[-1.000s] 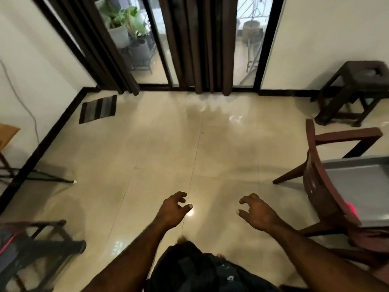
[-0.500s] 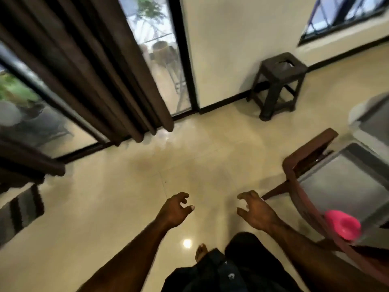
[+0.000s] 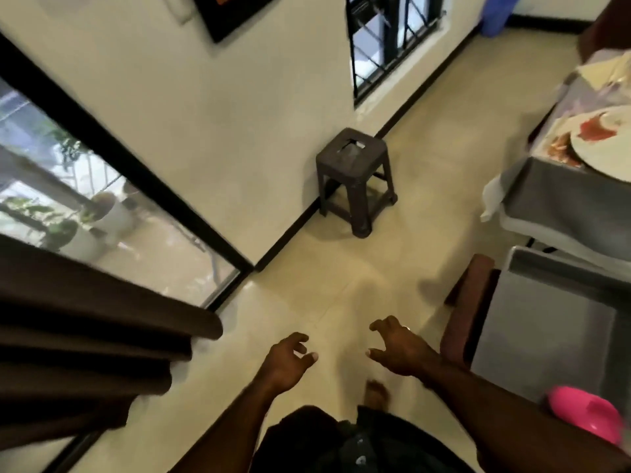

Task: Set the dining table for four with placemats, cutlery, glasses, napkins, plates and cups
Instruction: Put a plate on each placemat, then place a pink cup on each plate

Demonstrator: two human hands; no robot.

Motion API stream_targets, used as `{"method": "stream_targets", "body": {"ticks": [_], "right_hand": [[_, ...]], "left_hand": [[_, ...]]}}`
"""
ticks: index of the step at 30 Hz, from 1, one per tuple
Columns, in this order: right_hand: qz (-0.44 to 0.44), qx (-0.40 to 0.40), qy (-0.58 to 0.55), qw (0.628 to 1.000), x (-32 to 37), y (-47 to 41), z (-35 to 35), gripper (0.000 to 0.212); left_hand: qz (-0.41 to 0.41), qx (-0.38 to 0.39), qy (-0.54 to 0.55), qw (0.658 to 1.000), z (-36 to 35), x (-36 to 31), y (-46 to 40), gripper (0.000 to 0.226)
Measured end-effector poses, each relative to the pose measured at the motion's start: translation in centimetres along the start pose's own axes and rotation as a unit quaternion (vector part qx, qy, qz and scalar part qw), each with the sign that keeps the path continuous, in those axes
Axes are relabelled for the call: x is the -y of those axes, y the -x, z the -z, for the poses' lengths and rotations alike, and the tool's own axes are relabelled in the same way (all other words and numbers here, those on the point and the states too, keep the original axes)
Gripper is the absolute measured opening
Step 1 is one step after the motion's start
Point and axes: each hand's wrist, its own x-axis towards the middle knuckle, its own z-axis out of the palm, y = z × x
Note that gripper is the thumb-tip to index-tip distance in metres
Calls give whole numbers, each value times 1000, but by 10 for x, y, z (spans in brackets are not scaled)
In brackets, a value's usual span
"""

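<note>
**A:** Plate (image 3: 604, 141), is that what I'm seeing? Start from what's closest to me.

**B:** Closest in my feed are my two bare arms reaching out over the pale tiled floor (image 3: 341, 268). My left hand (image 3: 285, 361) is empty, fingers loosely curled and hanging, gripping nothing. My right hand (image 3: 399, 349) is the same: fingers spread and slightly bent, thumb out, nothing in it. There's a ring on one finger of that hand. Below them I can see dark clothing and one bare foot (image 3: 375, 394) on the tiles.

**A:** And to the sides?

**B:** On my left a brown curtain (image 3: 85, 336) hangs in folds in front of a glass door (image 3: 102, 216) with a dark frame. On my right, near my right hand, there's a wooden chair (image 3: 471, 302) with a grey seat, and a pink object (image 3: 584, 414) on that seat at the near edge. It's too blurred for me to say what it is.

**A:** Further out?

**B:** A dark plastic stool (image 3: 355, 179) stands on the floor against the wall, well apart from both hands. Past the chair on the far right is the worktop (image 3: 563, 199), draped in a grey cloth. The plate lies on it, pale with a red mark, on what looks like a patterned placemat (image 3: 560, 148). Behind the stool there's a barred window (image 3: 389, 39) in the wall.
</note>
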Motion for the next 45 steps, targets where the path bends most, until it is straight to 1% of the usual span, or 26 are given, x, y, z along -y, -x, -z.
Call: {"method": "stream_targets", "body": {"ticks": [2,6,8,11,12,15,16,17,18,19,20,22,23,24,25,27,28,32,34,35,37,40,42,43,44,45], "right_hand": [[-12,-25,-6,1000,-3,-24,43,70],[-89,-114,-67,987,-41,-56,113,68],[-166,-160,-129,965,-79,-65,131,68],[-252,-215,-215,919,-142,-69,130,82],[-277,-231,-243,900,-153,-63,129,83],[-385,-228,-316,837,-164,-39,118,66],[-413,-247,-341,807,-164,-34,112,68],[-432,-254,-358,788,-160,-31,105,73],[-438,-255,-362,782,-156,-30,96,80],[-466,-275,-400,740,-159,-24,81,87],[-479,-288,-403,725,-158,-24,73,92],[-474,-295,-423,714,-152,-27,67,90],[-497,-305,-448,677,-157,-22,59,83],[-509,-320,-457,655,-160,-15,54,77],[-519,-329,-462,640,-162,-12,52,72],[-541,-337,-503,584,-175,-4,38,70],[-548,-337,-520,562,-186,2,31,71],[-564,-347,-578,477,-218,7,5,74],[-555,-364,-623,415,-239,5,-11,66],[-545,-372,-647,383,-249,5,-17,62],[-540,-374,-682,321,-273,4,-37,60],[-542,-441,-672,245,-306,10,-53,56],[-556,-462,-665,189,-335,14,-68,45],[-559,-473,-662,159,-351,12,-78,36],[-547,-486,-672,112,-364,13,-81,43],[-518,-489,-701,42,-377,13,-82,56]], "left_hand": [[-23,20,-22,999,18,-33,-40,41],[-79,74,-100,989,47,-98,-132,41],[-112,97,-140,979,50,-138,-185,39],[-175,142,-193,955,40,-209,-253,38],[-202,162,-215,942,32,-233,-272,39],[-263,235,-289,890,-2,-301,-318,46],[-294,257,-317,865,-16,-324,-330,49],[-317,278,-346,838,-29,-344,-340,51],[-325,289,-364,823,-36,-357,-339,52],[-353,320,-420,772,-66,-387,-345,52],[-365,322,-441,754,-79,-402,-345,51],[-368,336,-432,752,-90,-424,-341,48],[-383,361,-433,732,-117,-439,-338,46],[-396,372,-450,709,-140,-452,-330,44],[-399,382,-461,695,-159,-460,-326,39],[-413,419,-493,641,-201,-472,-311,27],[-422,437,-505,613,-222,-477,-300,26],[-405,465,-578,534,-289,-482,-278,50],[-399,468,-604,506,-327,-485,-266,55],[-397,473,-604,504,-343,-485,-265,56],[-389,484,-617,484,-383,-485,-260,54],[-407,486,-652,416,-450,-490,-250,49],[-424,494,-660,374,-502,-490,-245,47],[-429,493,-665,362,-529,-488,-244,47],[-436,492,-664,355,-554,-488,-241,48],[-441,488,-662,358,-576,-488,-238,48]]}}
